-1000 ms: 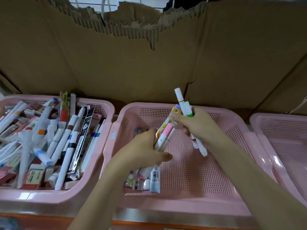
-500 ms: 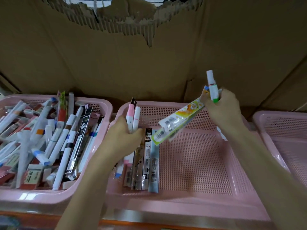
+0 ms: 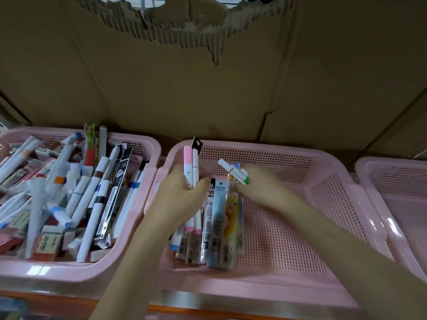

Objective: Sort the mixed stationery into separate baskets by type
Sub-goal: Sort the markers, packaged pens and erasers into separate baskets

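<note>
Stationery packets (image 3: pixel 220 218) lie side by side on the mesh floor of the middle pink basket (image 3: pixel 323 172), down its left part, long ends running twelve to six. Left hand (image 3: pixel 182 195) is clenched round two pink-capped markers (image 3: pixel 191 172), tips pointing up toward twelve o'clock, just above the packets' left edge. Right hand (image 3: pixel 261 185), at three o'clock from the left, is closed round a green-tipped white marker (image 3: pixel 234 172) and presses a yellow printed packet (image 3: pixel 232 215) down at the row's right edge. At nine o'clock, the left pink basket (image 3: pixel 147 158) is heaped with mixed markers, pens and eraser boxes (image 3: pixel 69 199). At three o'clock, a third pink basket (image 3: pixel 392 181) shows only partly. Torn cardboard (image 3: pixel 208 88) walls off the back.
</note>
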Demonstrator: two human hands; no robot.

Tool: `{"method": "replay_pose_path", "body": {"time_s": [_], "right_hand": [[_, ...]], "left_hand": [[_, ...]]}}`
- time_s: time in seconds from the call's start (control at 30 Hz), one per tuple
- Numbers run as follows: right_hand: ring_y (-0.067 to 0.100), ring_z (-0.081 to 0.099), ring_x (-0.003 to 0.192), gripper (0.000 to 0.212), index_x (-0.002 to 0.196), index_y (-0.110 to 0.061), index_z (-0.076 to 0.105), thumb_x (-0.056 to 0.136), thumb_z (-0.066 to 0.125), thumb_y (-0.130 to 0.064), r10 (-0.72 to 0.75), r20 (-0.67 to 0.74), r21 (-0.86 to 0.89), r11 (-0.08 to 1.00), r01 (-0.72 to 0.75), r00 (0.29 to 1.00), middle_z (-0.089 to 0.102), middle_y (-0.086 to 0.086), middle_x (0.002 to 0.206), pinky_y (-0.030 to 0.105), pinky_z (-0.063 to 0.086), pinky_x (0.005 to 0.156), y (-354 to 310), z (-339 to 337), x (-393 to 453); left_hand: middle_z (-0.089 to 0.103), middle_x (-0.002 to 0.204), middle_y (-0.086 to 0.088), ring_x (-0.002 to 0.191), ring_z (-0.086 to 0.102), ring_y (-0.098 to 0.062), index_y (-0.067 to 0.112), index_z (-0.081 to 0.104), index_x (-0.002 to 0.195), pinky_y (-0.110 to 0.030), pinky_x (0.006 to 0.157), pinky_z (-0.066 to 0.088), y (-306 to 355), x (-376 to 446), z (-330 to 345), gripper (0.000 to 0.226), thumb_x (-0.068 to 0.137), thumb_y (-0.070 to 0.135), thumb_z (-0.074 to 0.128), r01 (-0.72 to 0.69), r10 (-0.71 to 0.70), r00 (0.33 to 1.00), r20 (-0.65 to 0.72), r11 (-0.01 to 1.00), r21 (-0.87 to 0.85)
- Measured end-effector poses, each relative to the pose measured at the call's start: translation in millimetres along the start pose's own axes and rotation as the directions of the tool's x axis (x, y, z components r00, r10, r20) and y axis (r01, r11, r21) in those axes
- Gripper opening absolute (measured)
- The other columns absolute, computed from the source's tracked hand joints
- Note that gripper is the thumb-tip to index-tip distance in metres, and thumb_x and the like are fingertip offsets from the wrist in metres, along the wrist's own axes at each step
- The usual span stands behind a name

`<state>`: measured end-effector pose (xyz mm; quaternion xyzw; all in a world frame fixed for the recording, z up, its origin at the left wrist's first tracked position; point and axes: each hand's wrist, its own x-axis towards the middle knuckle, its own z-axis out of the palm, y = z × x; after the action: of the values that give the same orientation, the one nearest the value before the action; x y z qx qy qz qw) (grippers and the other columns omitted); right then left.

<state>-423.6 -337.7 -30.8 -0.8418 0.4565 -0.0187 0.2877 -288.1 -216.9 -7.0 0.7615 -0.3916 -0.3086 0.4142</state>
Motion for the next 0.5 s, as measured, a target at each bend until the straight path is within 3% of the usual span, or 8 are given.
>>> {"method": "replay_pose_path", "body": {"time_s": [0.1, 0.2, 0.27, 0.33, 0.4, 0.5], "right_hand": [[0.008, 0.043, 0.064, 0.024, 0.101, -0.014, 0.049, 0.087, 0.065, -0.024, 0.085, 0.117, 0.013, 0.996, -0.087, 0.989, 0.050, -0.001, 0.087, 0.023, 0.032, 0.049, -2.6, 6.5, -2.0], [0.014, 0.054, 0.071, 0.048, 0.127, -0.013, 0.044, 0.085, 0.066, -0.018, 0.141, 0.189, -0.026, 0.990, -0.139, 0.972, 0.056, 0.006, 0.105, 0.026, 0.043, 0.054, -3.9, 9.9, -5.7], [0.016, 0.058, 0.070, 0.053, 0.130, -0.016, 0.042, 0.084, 0.067, -0.018, 0.157, 0.209, -0.021, 0.987, -0.157, 0.965, 0.057, 0.008, 0.108, 0.027, 0.048, 0.057, -5.2, 9.7, -8.7], [0.013, 0.058, 0.064, 0.035, 0.116, -0.016, 0.050, 0.085, 0.065, -0.018, 0.155, 0.228, -0.076, 0.987, -0.142, 0.961, 0.059, 0.007, 0.100, 0.024, 0.046, 0.051, -6.4, 9.8, -10.0], [0.012, 0.053, 0.059, 0.010, 0.091, -0.014, 0.052, 0.087, 0.060, -0.017, 0.178, 0.231, -0.177, 0.974, -0.138, 0.957, 0.057, 0.005, 0.085, 0.022, 0.039, 0.046, -6.6, 8.3, -11.4], [0.009, 0.044, 0.053, 0.026, 0.069, -0.019, 0.044, 0.092, 0.056, -0.020, 0.138, 0.086, -0.110, 0.986, -0.128, 0.987, 0.048, -0.001, 0.069, 0.016, 0.033, 0.041, -6.6, -4.5, -18.3]], "left_hand": [[0.068, 0.091, 0.008, 0.076, 0.063, -0.004, 0.027, 0.054, 0.114, -0.005, 0.043, 0.040, -2.4, -2.0, -0.9, 0.023, 0.092, 0.030, 0.055, 0.023, -0.023, 0.999, 0.023, 1.000, 0.002], [0.067, 0.092, 0.008, 0.077, 0.062, -0.003, 0.026, 0.053, 0.113, -0.004, 0.042, 0.038, -2.9, -2.9, -0.1, 0.022, 0.092, 0.031, 0.055, 0.030, -0.031, 0.999, 0.031, 0.999, 0.011], [0.066, 0.091, 0.009, 0.079, 0.061, -0.003, 0.027, 0.053, 0.112, -0.007, 0.046, 0.039, -4.1, -2.6, 0.5, 0.021, 0.092, 0.033, 0.056, 0.024, -0.024, 0.999, 0.033, 1.000, 0.019], [0.066, 0.087, 0.006, 0.076, 0.062, -0.004, 0.026, 0.055, 0.109, -0.009, 0.046, 0.040, -4.1, -3.5, 0.3, 0.019, 0.092, 0.033, 0.056, 0.019, -0.019, 0.999, 0.039, 1.000, 0.024], [0.061, 0.072, 0.002, 0.057, 0.058, 0.001, 0.019, 0.057, 0.103, -0.007, 0.038, 0.036, -3.9, -5.1, 0.2, 0.015, 0.093, 0.030, 0.055, 0.008, -0.010, 0.998, 0.058, 1.000, 0.026], [0.041, 0.054, 0.006, 0.030, 0.038, 0.002, 0.012, 0.054, 0.087, -0.008, 0.032, 0.026, -3.0, -8.5, 0.6, 0.015, 0.095, 0.025, 0.053, 0.014, -0.021, 0.994, 0.107, 0.998, 0.062]]}}
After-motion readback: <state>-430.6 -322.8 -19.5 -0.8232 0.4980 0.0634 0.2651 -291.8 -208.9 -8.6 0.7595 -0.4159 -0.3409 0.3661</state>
